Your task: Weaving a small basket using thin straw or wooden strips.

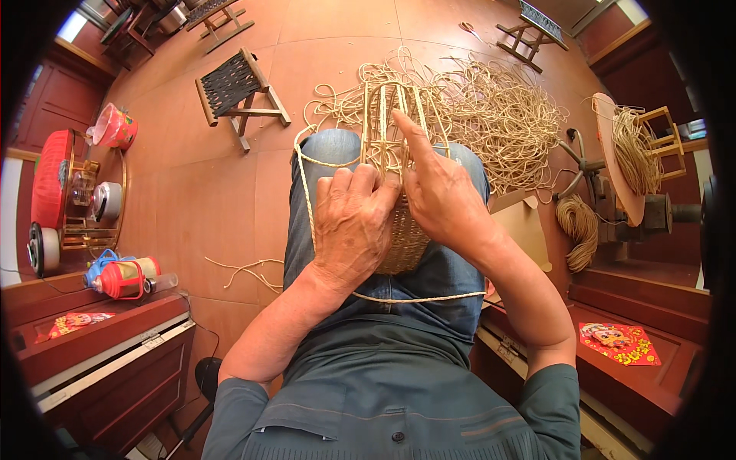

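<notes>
A half-woven piece of straw-coloured cord (405, 249) stands between my knees, its lower part closely woven. Long bare cord strands (383, 107) stretch away from its upper edge. My left hand (353, 218) is closed over the left of that edge, fingers curled down onto the weave. Beside it, my right hand (445, 192) has its index finger stretched along the strands, while the other fingers curl in at the cords; their tips are hidden. One loose cord (304, 180) loops over my left knee, and a length of it crosses my lap.
A large tangled heap of cord (498, 115) lies on the tiled floor beyond my right knee. Folding stools (234, 84) stand farther off. At right are a round board (617, 161) and a hanging coil (579, 230); at left, a trolley with pots (103, 201) and a red flask (126, 277).
</notes>
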`<state>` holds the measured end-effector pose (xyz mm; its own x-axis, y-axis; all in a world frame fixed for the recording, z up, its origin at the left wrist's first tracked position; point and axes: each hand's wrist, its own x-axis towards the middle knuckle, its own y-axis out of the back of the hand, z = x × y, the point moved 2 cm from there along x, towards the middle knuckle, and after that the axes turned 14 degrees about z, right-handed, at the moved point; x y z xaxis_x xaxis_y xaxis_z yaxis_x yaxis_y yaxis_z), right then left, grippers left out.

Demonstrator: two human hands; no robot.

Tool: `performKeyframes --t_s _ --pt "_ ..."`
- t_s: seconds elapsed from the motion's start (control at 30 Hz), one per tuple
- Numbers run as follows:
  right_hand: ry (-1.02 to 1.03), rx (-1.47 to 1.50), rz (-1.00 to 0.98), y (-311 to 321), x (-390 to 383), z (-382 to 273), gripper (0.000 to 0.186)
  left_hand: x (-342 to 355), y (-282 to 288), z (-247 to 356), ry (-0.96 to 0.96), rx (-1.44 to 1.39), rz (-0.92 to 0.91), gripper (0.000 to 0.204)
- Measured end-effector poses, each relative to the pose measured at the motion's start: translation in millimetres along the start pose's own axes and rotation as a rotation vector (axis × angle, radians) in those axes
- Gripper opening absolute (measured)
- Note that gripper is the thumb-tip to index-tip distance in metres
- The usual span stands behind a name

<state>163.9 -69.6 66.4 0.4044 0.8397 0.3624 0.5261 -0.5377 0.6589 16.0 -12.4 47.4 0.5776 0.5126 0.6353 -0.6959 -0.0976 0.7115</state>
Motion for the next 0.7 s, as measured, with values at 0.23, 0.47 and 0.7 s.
performKeyframes --t_s 0.23,0.47,0.7 --pt "0.049 0.021 0.083 -3 -7 2 0.072 -3 0 -2 0.020 -0.032 0.047 0.013" --pt "-0.305 0.304 0.129 5 -35 11 0.047 -3 1 0 -0.004 -0.062 0.121 0.023" --pt "-0.707 1.366 -0.004 33 -42 48 0.018 -8 -13 12 -0.189 -0.215 0.039 0.036"
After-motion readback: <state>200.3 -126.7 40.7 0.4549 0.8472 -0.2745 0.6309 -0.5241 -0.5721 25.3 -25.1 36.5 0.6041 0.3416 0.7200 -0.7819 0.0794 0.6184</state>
